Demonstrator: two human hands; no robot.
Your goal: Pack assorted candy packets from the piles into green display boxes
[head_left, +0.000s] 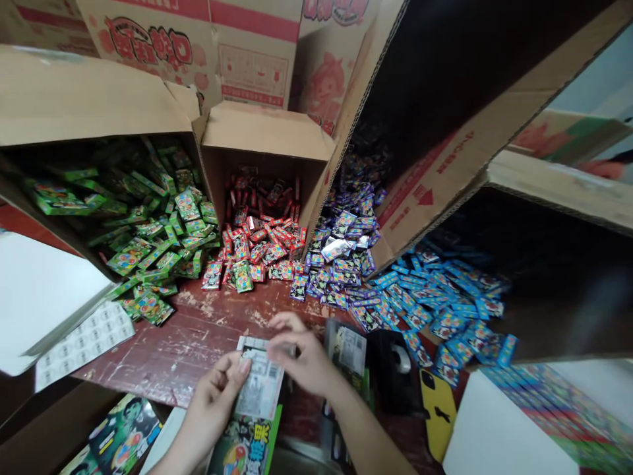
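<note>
My left hand (215, 399) is closed on the left edge of a flat, green-edged candy box (250, 442), its thumb on the white printed label (260, 389). The box is tilted toward me at the front edge of the table, and its lower end runs out of view. My right hand (304, 356) is over the label's upper right corner, fingers curved and apart. Its fingertips are at the label's edge; whether they press on it I cannot tell. Just right of that hand are more labelled packs (351, 349), partly hidden by my forearm.
Open cartons spill small green (153, 257), red (267, 244), purple (341, 264) and blue packets (450, 297) onto the red table (198, 343). A black tape dispenser (395, 369) and yellow phone (438, 412) lie right. A sticker sheet (84, 343) lies left; a packet-filled box (509, 429) stands right.
</note>
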